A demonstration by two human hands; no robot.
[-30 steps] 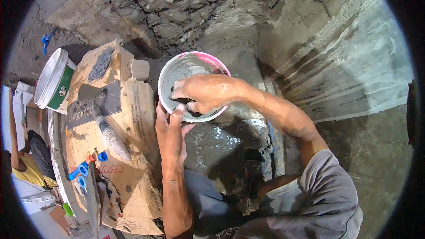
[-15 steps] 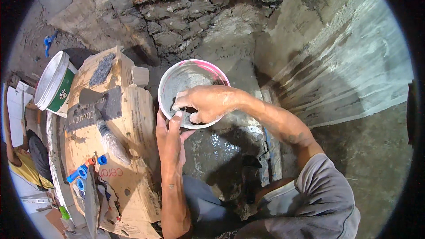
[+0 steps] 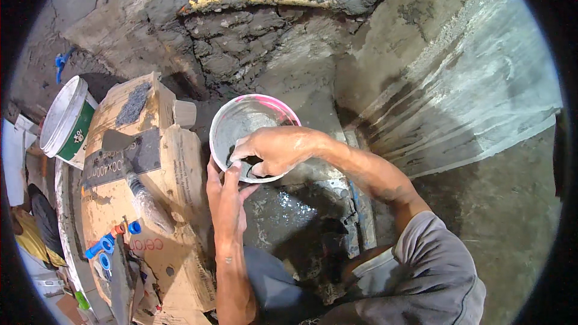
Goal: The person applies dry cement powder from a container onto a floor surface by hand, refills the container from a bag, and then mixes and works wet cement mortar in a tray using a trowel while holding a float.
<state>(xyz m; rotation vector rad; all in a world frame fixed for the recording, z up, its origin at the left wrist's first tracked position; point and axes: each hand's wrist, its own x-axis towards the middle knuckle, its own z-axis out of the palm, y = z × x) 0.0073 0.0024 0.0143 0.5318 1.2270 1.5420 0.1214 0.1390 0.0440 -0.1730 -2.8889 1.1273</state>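
A round plastic bucket point(image 3: 217, 135) with pink on its inner wall holds grey, wet-looking mortar point(image 3: 242, 127). My left hand point(image 3: 227, 188) grips its near left rim, thumb over the edge and fingers against the outside. Inside the bucket's near part is my right hand point(image 3: 274, 149), its fingers curled and thumb turned in toward them. A dark gap shows between that thumb and the fingers, and whatever they hold is hidden. To the left, a trowel point(image 3: 149, 206) with a plastic-wrapped handle lies on a cardboard box point(image 3: 189, 174).
Blue pipe fittings point(image 3: 103, 245) lie on the cardboard. A white-and-green bucket point(image 3: 75, 135) stands at far left, near a blue valve point(image 3: 61, 66). Rough wet mortar point(image 3: 232, 42) covers the wall ahead, and a pale smeared slab point(image 3: 463, 84) slopes at right. Another person's yellow clothing point(image 3: 37, 238) shows at the left rim.
The whole view has shifted slightly, so the bucket and both hands appear lower and further left. The left hand's grip and the right hand's curled pose look much the same.
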